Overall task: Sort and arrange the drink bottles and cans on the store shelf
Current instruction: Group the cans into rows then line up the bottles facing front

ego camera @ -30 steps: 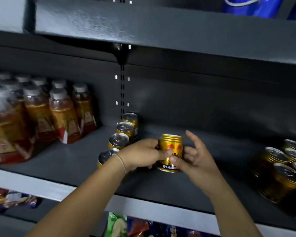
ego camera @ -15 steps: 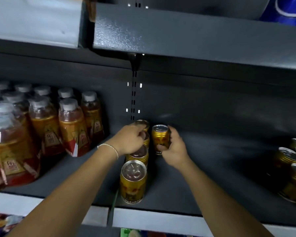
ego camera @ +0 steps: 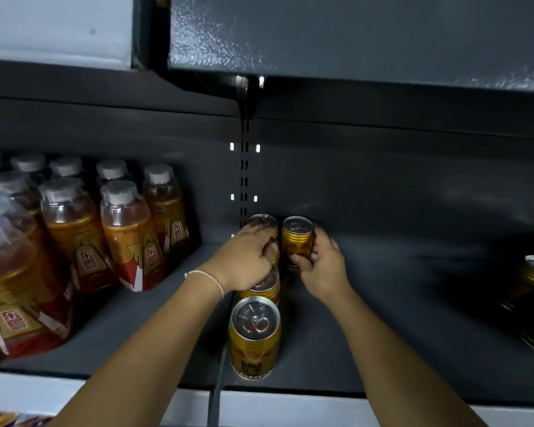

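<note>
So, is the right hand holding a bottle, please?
No, the right hand grips a gold can at the back of the shelf.
</note>
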A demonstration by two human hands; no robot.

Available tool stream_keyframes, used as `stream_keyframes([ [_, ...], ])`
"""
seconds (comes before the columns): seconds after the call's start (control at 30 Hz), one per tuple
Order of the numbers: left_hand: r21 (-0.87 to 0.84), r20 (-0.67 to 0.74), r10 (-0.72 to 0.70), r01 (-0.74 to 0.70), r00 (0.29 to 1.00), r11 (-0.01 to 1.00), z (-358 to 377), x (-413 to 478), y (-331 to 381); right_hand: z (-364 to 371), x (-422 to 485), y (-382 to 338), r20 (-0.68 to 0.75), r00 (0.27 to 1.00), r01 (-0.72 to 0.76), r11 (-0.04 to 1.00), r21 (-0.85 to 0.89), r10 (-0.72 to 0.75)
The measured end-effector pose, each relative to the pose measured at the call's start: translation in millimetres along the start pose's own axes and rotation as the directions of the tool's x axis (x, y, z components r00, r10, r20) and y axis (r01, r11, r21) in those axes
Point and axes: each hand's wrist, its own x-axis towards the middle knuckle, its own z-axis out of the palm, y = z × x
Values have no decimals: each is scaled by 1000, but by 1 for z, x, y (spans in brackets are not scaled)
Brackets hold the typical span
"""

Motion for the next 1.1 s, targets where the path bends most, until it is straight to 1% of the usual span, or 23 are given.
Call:
stream_keyframes([
  [0.33,-40,-5,-17,17,1000,999,2,-1,-1,2,2,2,6,1000,15,1000,-18,-14],
  [0.5,-16,0,-31,31,1000,999,1,-2,2,4,1,3,1,1000,27,1000,-15,-27],
  [0.57,6,21,-42,41,999,999,-2,-2,5,2,3,3,37,999,-4,999,40,2],
  [0.67,70,102,-89,82,991,994,-14,0,15,-8,5,-5,97,990,-121,964,236,101],
  [0.73,142,134,-136,117,982,983,-27,3,27,-20,4,-10,56,987,-161,945,286,151],
  [0.8,196,98,-143,122,985,973,-34,3,44,-39,-3,-16,-32,985,-153,952,264,167],
  [0.83,192,63,-116,102,991,976,-35,3,56,-52,-8,-19,-70,984,-139,959,249,161],
  [0.9,121,-21,-23,25,1000,992,-28,1,83,-81,-22,-24,-125,984,-96,970,223,126],
  [0.97,26,-99,70,-67,993,997,-12,0,111,-112,-39,-24,-171,983,-40,985,168,69],
  [1.03,-50,-142,138,-147,980,988,8,0,139,-146,-56,-19,-225,974,6,999,48,5],
  [1.1,-113,-129,172,-187,977,976,32,2,163,-181,-72,-9,-286,957,17,994,-105,-47],
])
